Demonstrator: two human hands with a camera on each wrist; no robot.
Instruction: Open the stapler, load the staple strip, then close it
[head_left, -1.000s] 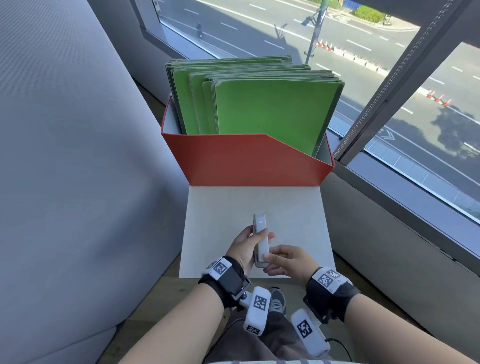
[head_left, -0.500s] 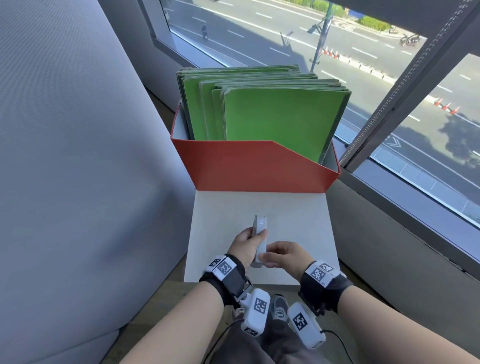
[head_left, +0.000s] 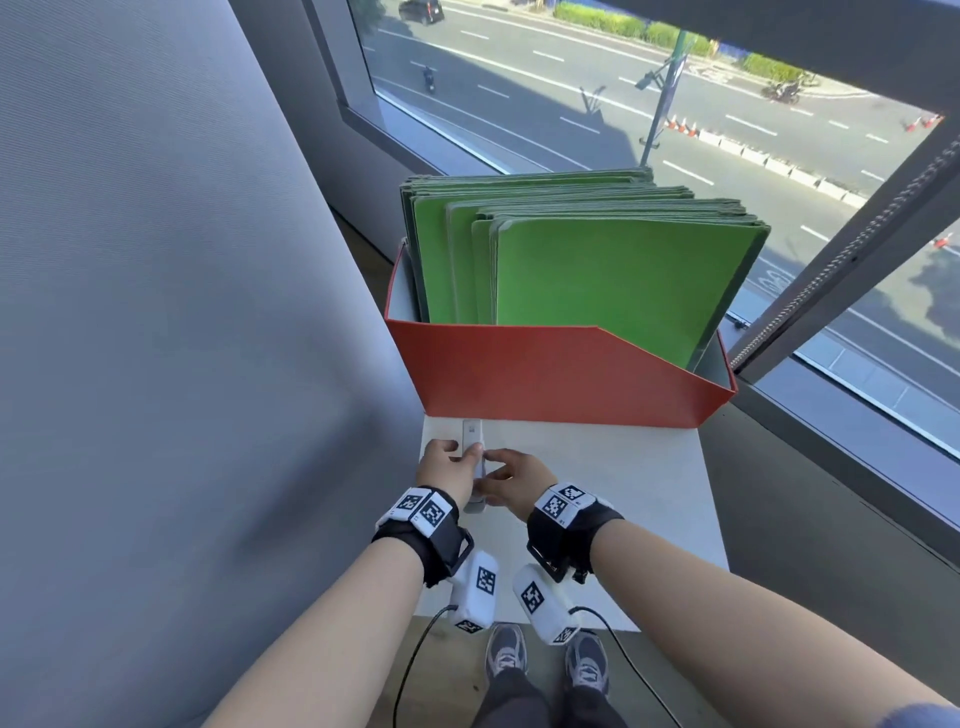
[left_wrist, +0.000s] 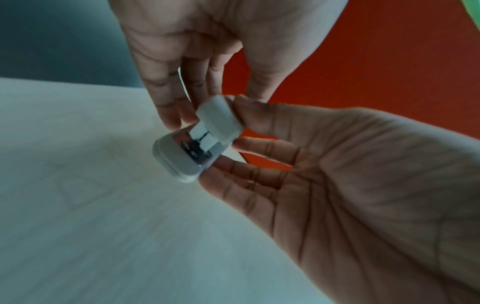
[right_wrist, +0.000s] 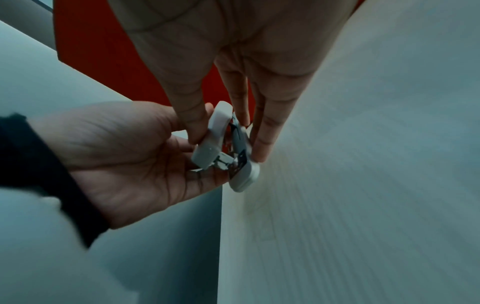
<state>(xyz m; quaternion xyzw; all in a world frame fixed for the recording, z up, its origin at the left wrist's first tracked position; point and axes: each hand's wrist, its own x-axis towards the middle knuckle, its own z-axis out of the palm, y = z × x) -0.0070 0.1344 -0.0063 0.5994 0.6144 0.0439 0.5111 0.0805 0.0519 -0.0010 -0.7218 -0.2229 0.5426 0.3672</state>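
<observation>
A small white stapler (head_left: 472, 441) is held lengthwise just above the white table (head_left: 597, 493), near its far left corner. My left hand (head_left: 457, 457) pinches it from the left, thumb against fingers. My right hand (head_left: 498, 467) pinches it from the right. In the left wrist view the stapler (left_wrist: 197, 139) shows its cover parted from its base, with shiny metal between them. The right wrist view shows the same stapler (right_wrist: 226, 148), with my right fingers (right_wrist: 259, 139) on the base side and the left hand (right_wrist: 135, 156) cupped beside it. No loose staple strip is visible.
A red file box (head_left: 561, 374) full of green folders (head_left: 597, 280) stands at the table's far end, right behind the stapler. A grey partition (head_left: 182, 312) runs along the left. A window sill (head_left: 831, 441) borders the right. My shoes (head_left: 506, 657) are beyond the near edge.
Both hands have carried the stapler away from the table's near edge, forward and left, up to the red box. The head view has risen and pulled back.
</observation>
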